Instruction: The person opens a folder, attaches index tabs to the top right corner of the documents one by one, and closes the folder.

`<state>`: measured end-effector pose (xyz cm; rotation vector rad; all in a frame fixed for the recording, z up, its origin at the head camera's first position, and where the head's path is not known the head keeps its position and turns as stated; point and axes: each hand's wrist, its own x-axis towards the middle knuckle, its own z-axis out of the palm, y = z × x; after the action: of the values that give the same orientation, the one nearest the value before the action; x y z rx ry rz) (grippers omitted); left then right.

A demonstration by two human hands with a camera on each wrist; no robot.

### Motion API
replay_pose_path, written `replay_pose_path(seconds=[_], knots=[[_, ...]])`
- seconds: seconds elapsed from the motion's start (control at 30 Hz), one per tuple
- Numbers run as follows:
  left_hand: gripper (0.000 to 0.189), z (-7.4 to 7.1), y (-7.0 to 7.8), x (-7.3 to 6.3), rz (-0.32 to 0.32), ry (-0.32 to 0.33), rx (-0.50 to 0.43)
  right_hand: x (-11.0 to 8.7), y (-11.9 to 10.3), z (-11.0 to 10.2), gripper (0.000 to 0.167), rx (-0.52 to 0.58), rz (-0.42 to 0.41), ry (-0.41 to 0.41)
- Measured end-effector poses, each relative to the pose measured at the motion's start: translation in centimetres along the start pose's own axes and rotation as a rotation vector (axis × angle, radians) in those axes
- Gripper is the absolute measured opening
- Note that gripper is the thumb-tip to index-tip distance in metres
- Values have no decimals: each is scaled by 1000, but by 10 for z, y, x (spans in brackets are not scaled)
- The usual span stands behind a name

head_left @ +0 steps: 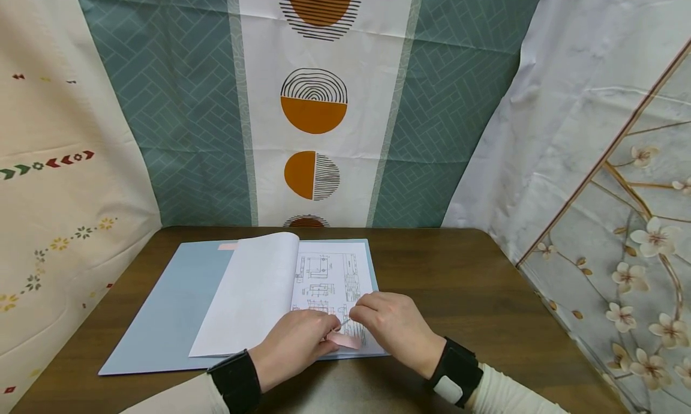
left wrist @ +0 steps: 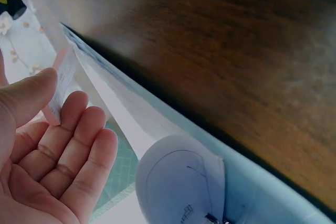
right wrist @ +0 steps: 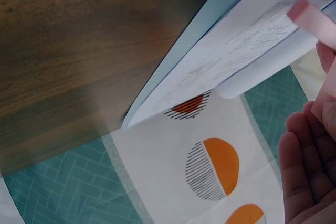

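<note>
My left hand (head_left: 299,336) pinches a pink paper strip (head_left: 345,340) between thumb and forefinger, over the lower part of a drawing sheet (head_left: 353,270). In the left wrist view the strip (left wrist: 64,82) shows a whitish face with pink edges. Close beside it, my right hand (head_left: 396,324) has its fingertips bent together at a thin pale edge that runs from the left fingers. A pink end of the strip (right wrist: 315,22) stands out over the sheets in the right wrist view. Under both hands lies an open light blue folder (head_left: 156,312) with a stack of sheets.
A turned-over white page (head_left: 248,300) curls along the middle of the folder. Another pink tab (head_left: 227,246) sticks out at its top left. The folder lies on a dark wooden table (head_left: 437,276), with patterned cloths (head_left: 453,60) hanging behind and at both sides.
</note>
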<state>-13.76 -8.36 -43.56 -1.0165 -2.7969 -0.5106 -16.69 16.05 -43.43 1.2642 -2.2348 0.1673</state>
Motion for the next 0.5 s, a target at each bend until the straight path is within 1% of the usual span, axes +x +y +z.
replay_pose_path(seconds=[0.17, 0.37, 0.5], knots=[[20, 1, -2, -4, 0, -8, 6, 0, 3, -3, 28, 14, 1, 20], [15, -2, -6, -8, 7, 25, 8, -5, 6, -6, 32, 24, 3, 32], [16, -5, -5, -11, 23, 35, 53, -9, 10, -8, 34, 20, 14, 36]])
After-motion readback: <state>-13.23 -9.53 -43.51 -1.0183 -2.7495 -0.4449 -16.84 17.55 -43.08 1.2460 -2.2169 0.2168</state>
